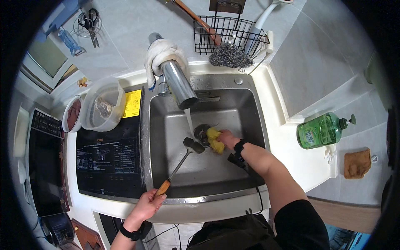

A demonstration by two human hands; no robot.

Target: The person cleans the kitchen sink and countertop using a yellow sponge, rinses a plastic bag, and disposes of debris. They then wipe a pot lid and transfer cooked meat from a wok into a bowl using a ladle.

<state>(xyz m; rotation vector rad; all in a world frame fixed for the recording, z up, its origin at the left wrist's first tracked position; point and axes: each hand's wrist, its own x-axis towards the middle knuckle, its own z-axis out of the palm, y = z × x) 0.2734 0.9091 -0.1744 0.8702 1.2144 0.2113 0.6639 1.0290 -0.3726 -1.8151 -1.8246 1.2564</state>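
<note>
My left hand (pixel 149 203) grips the wooden handle of a metal spatula (pixel 178 165) near the sink's front edge. The spatula's dark blade (pixel 194 145) is over the stainless steel sink basin (pixel 175 118), close to the drain (pixel 202 132). Water runs from the chrome faucet (pixel 179 84) and falls beside the blade. In my right hand (pixel 228 139) is a yellow cloth (pixel 215 140), held low in the basin at the drain's right side, apart from the spatula. A white cotton glove (pixel 165 56) is draped over the faucet.
Left of the sink lies a black appliance panel (pixel 107 156) with a plastic tub (pixel 103 106) and a bowl of meat (pixel 72 114) behind it. A wire basket (pixel 231 34) with a steel scrubber (pixel 229 56) hangs at the back. A green soap bottle (pixel 322 130) is at right.
</note>
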